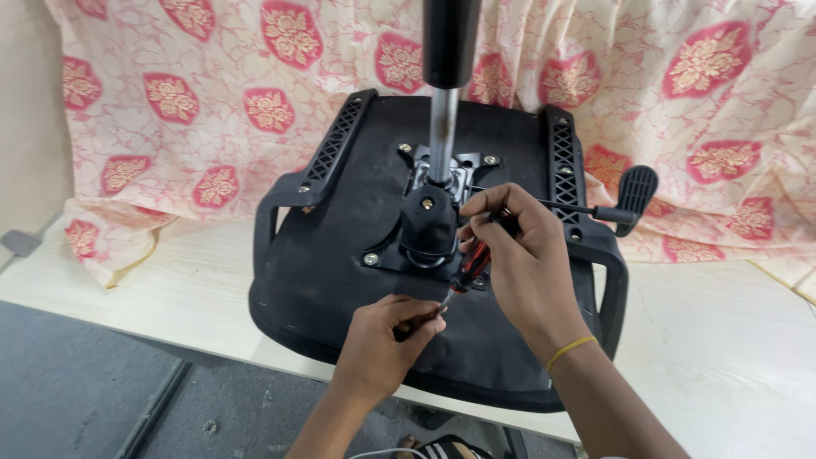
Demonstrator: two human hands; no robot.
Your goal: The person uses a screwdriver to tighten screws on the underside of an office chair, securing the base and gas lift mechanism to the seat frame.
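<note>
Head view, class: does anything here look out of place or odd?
Yes. The office chair seat lies upside down on the table, its gas-lift column pointing up. It overhangs the table's near edge. The right hand holds a screwdriver; the left hand is at its tip.

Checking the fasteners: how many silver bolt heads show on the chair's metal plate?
5: silver bolt heads at upper left, upper right, centre, lower left and far left. Hands may hide more.
</note>
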